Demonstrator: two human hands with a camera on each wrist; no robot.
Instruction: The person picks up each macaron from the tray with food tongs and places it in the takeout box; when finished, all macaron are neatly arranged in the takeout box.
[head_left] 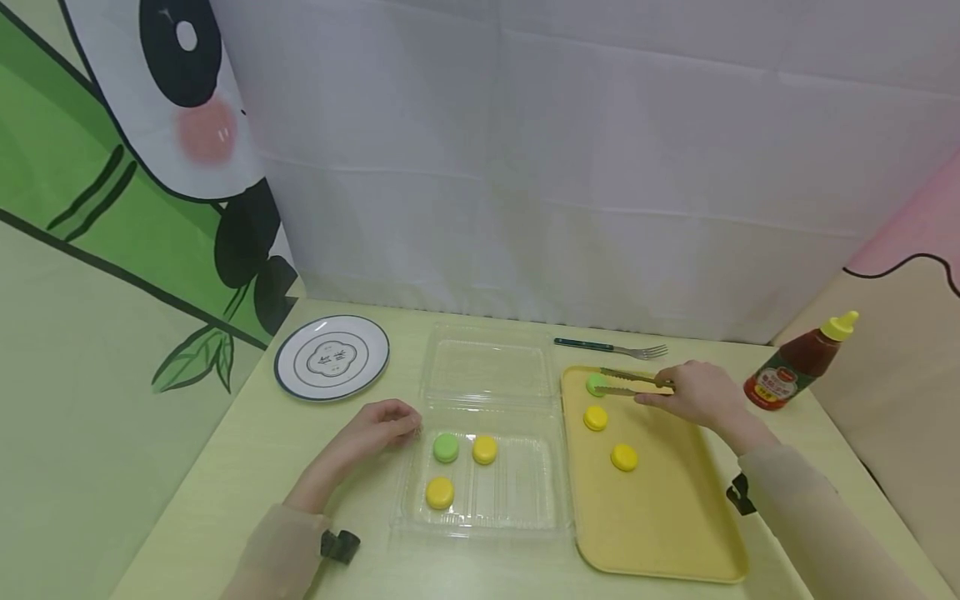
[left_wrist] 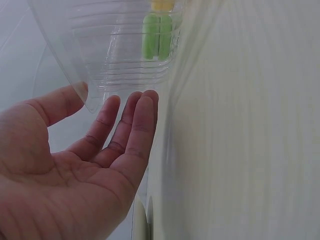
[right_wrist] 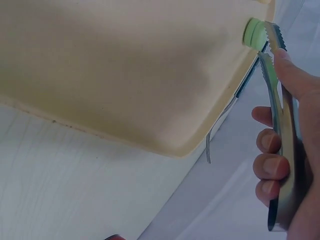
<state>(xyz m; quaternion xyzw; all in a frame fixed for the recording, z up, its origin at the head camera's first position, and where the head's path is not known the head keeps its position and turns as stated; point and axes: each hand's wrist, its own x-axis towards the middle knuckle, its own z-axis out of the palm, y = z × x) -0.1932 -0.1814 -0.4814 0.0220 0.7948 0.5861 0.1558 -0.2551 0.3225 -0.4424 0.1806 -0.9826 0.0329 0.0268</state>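
My right hand [head_left: 701,392] grips metal tongs [right_wrist: 286,132]. Their spread, toothed tips sit around and close over a green macaron [head_left: 592,384] at the far left corner of the yellow tray [head_left: 667,517]. Two yellow macarons, one nearer [head_left: 624,457] and one farther [head_left: 596,417], lie on the same tray. Left of it stands a clear plastic box [head_left: 525,479], lid folded back, holding one green macaron [head_left: 446,448] and two yellow ones [head_left: 484,450]. At the box's left edge is my left hand [head_left: 386,425], fingers loosely bent, thumb tip right at the rim in the left wrist view.
A blue-rimmed white plate [head_left: 292,367] lies at the back left of the table. Behind the tray there is a fork [head_left: 585,344] with a dark handle. A red sauce bottle [head_left: 795,367] with a yellow cap stands right of my right hand. A white cloth [head_left: 525,183] hangs behind.
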